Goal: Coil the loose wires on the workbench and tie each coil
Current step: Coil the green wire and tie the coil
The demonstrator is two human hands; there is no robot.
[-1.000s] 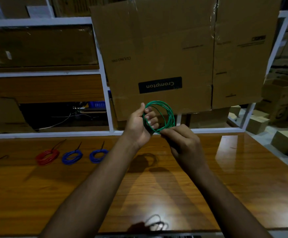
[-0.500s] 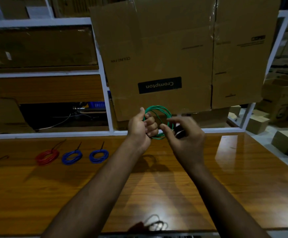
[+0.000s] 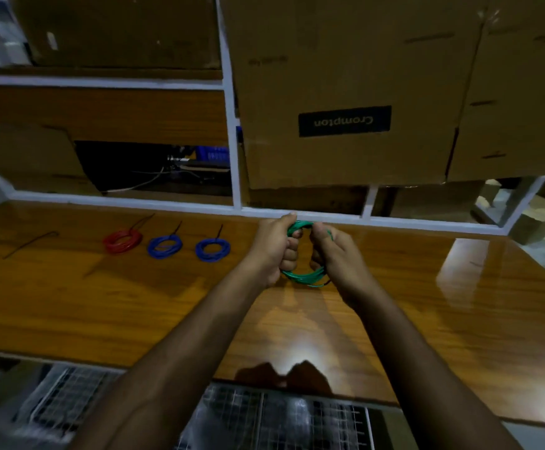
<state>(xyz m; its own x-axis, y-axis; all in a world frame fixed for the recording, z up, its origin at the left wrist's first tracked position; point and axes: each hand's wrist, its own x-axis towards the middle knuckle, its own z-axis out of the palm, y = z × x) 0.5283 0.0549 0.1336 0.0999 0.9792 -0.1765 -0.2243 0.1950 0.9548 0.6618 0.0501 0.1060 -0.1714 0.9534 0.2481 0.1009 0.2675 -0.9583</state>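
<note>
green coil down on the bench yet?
No: the green coil is gripped on its left side by the left hand and on its right by the right hand, raised above the workbench.

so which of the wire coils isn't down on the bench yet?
The green coil, gripped between left hand and right hand. The red coil and both blue coils lie on the bench.

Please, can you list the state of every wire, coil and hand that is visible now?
green coil: held in both hands, above the bench
left hand: shut on green coil
right hand: shut on green coil
red coil: coiled, lying on bench
two blue coils: coiled, lying on bench
dark wire: loose, uncoiled
</note>
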